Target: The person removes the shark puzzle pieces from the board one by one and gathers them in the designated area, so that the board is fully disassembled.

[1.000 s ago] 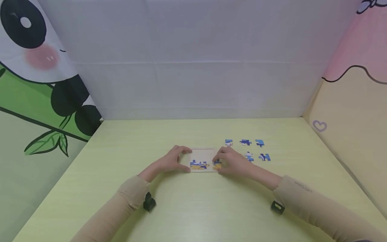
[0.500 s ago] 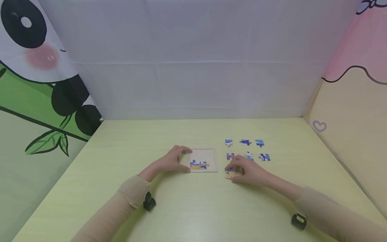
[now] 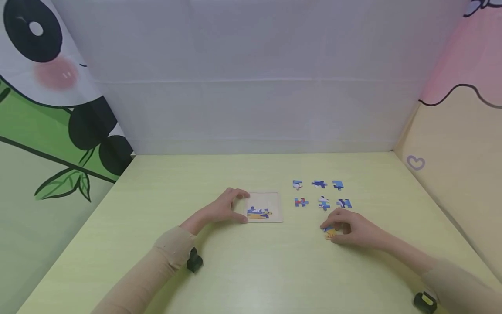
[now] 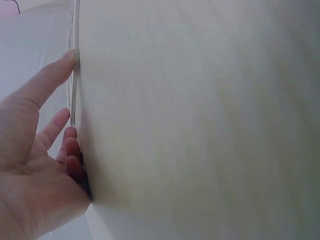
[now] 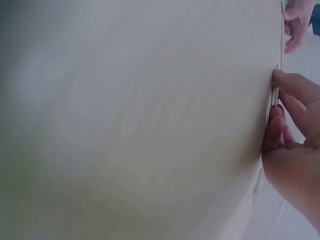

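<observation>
My left hand [image 3: 224, 208] holds the left side of a small square puzzle tray [image 3: 270, 199], thumb at its near corner and fingers at the far one. Joined jigsaw pieces [image 3: 256, 213] in blue, white and yellow lie in the tray's near left part. To the right, at table level, my right hand [image 3: 353, 227] pinches a blue and orange jigsaw piece [image 3: 329, 232] between thumb and fingers. In the right wrist view the piece shows as a thin edge [image 5: 274, 92] under the thumb. The left wrist view shows the left thumb [image 4: 55, 75] against the tray's edge.
Several loose jigsaw pieces lie in two rows beyond my right hand, among them a red and blue one [image 3: 300, 202] and a plain blue one [image 3: 337, 185]. A white backdrop [image 3: 251, 113] stands along the table's [image 3: 204, 174] far edge, with printed panels on both sides.
My right hand has drawn the blue and orange piece out of the tray's near right corner and carried it rightward across the table. The left hand has stayed on the tray.
</observation>
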{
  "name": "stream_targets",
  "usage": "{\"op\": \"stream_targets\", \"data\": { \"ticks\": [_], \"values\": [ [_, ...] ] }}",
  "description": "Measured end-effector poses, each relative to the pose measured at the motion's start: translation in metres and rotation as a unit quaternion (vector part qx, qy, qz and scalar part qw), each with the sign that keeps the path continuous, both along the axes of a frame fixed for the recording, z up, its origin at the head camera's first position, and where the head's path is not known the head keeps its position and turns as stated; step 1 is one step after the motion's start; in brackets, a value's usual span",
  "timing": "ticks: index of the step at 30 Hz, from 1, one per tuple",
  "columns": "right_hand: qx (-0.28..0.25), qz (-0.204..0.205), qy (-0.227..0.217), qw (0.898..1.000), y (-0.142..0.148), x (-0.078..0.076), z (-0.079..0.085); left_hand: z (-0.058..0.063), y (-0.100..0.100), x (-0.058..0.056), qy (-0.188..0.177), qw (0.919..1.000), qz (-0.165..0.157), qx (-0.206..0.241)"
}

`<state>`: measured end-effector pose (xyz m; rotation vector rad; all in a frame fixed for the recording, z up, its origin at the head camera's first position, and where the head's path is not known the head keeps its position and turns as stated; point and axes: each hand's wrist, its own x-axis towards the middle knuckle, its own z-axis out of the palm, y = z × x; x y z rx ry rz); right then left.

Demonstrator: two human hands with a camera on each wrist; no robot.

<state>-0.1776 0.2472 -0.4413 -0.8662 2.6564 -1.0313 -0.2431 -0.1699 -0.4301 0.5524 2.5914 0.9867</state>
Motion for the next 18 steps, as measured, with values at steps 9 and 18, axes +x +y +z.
{"op": "stream_targets", "data": {
  "ticks": [9, 18],
  "values": [
    [-0.018, -0.009, 0.007, 1.0, 0.034, 0.0, -0.003, -0.001, 0.001, -0.002, -0.001, 1.0, 0.0, 0.005],
    [-0.025, -0.026, 0.018, 0.999, 0.051, -0.004, -0.003, -0.001, 0.001, -0.002, 0.002, 1.0, -0.002, 0.003]
  ]
}}
